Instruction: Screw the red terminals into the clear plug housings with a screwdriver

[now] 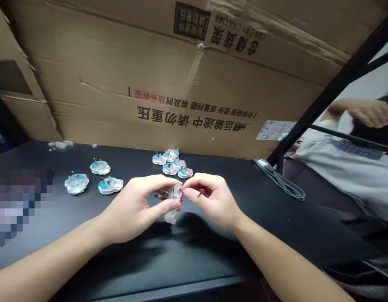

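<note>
Near the middle of the black table, my left hand [134, 205] pinches a clear plastic plug [174, 193] between thumb and fingers. Red parts [181, 196] show along the plug's right side, and thin metal prongs seem to point left. My right hand [214, 199] is closed, its thumb and index fingertips touching that red side. Something small, red and dark, shows within its curled fingers; its kind is hidden. Just below the plug is another clear piece [171, 217]; whether it is joined to the plug, I cannot tell.
Several clear plugs with blue insides [172, 163] cluster behind my hands; three more [77, 183] lie at left. Small clear pieces [61, 145] sit back left. A cardboard sheet [194, 75] walls the rear. A coiled grey cable [280, 179] lies right, beside a black frame post; another person sits beyond.
</note>
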The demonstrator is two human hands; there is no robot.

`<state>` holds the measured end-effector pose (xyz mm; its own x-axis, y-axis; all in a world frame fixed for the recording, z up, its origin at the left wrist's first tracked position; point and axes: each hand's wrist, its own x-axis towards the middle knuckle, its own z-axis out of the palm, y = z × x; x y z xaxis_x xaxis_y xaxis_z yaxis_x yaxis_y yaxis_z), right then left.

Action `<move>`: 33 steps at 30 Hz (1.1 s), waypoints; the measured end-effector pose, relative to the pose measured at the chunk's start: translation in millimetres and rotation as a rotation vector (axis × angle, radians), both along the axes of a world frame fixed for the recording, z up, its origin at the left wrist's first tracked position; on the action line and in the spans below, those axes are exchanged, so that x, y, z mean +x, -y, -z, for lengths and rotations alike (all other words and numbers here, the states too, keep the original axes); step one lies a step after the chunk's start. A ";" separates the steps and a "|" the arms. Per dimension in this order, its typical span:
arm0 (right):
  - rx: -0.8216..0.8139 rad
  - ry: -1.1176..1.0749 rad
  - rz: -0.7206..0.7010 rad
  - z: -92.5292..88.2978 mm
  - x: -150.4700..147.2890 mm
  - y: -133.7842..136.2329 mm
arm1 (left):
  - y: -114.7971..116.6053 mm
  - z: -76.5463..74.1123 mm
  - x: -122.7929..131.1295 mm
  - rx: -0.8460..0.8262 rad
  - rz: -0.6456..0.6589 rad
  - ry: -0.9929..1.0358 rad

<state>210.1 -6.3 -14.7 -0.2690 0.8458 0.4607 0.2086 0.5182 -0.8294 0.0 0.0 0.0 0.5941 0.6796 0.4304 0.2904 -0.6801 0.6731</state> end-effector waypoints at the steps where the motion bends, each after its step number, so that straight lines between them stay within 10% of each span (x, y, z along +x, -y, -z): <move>1: -0.032 0.002 -0.005 0.3 -1.3 0.9 | -0.3 0.9 1.1 0.020 -0.002 -0.008; 12: -0.021 0.560 -0.008 2.1 20.2 -14.8 | -24.6 -6.7 -20.2 0.008 -0.290 -0.073; 18: -0.105 0.769 -0.152 12.9 23.4 -26.9 | -57.4 3.4 -49.8 0.079 -0.242 -0.682; 28: -0.099 0.733 0.414 28.2 36.2 -60.0 | -71.1 8.4 -65.6 0.145 -0.375 -0.949; 33: -0.117 0.776 0.473 41.8 38.8 -78.6 | -71.4 1.1 -71.0 0.056 -0.401 -0.920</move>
<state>248.9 72.3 -56.5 -0.0815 0.9765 0.1997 0.8984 0.1587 -0.4095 -71.0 71.4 -1.1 0.4435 0.8952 -0.0430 0.8961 -0.4419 0.0416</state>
